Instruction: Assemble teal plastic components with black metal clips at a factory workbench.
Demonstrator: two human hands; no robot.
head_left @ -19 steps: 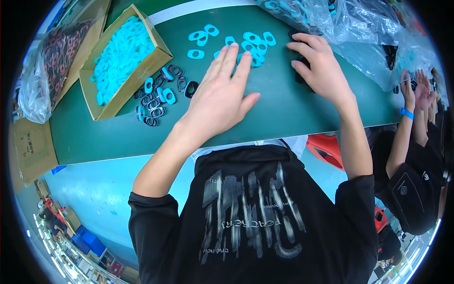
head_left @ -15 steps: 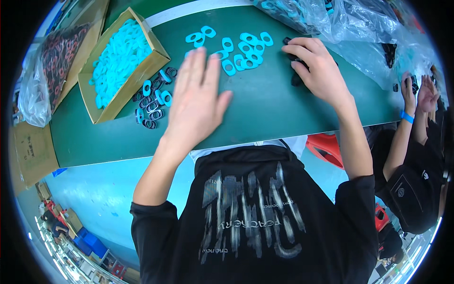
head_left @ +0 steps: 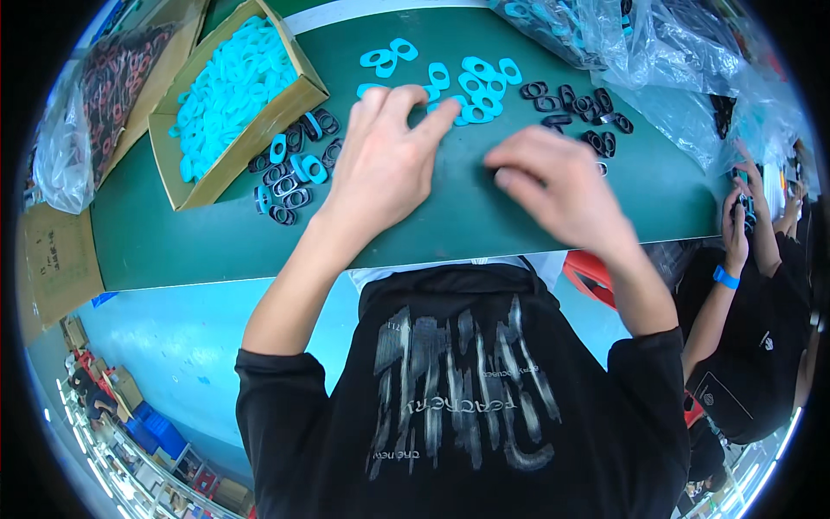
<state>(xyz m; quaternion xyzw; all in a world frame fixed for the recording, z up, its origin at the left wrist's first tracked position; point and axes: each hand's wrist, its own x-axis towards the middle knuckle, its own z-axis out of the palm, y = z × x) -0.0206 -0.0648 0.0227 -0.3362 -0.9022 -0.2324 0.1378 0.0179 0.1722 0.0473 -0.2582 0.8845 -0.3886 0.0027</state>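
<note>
My left hand (head_left: 387, 160) is over the loose turquoise oval rings (head_left: 478, 86), its fingers bent and the thumb apart from the forefinger. Its fingertips reach the nearest rings, and I see nothing held in it. To the right, my right hand (head_left: 558, 186) is above the bare green table, blurred, with fingers curled in toward the thumb. Something dark shows at its fingertips, too smeared to name. Beyond that hand lie several loose black oval rings (head_left: 586, 105). Left of my left hand is a pile of black rings, some with turquoise rings fitted on them (head_left: 309, 169).
A cardboard box (head_left: 313, 91) full of turquoise rings stands at the left, beside a clear bag of dark red parts (head_left: 130, 82). Clear plastic bags (head_left: 644, 52) cover the far right of the green table (head_left: 467, 212). Another person's hands (head_left: 742, 221) work at the right edge.
My right hand has come left and nearer from the black rings, its fingers now curled, uncovering them. My left hand has shifted right, its fingers going from stretched out to bent.
</note>
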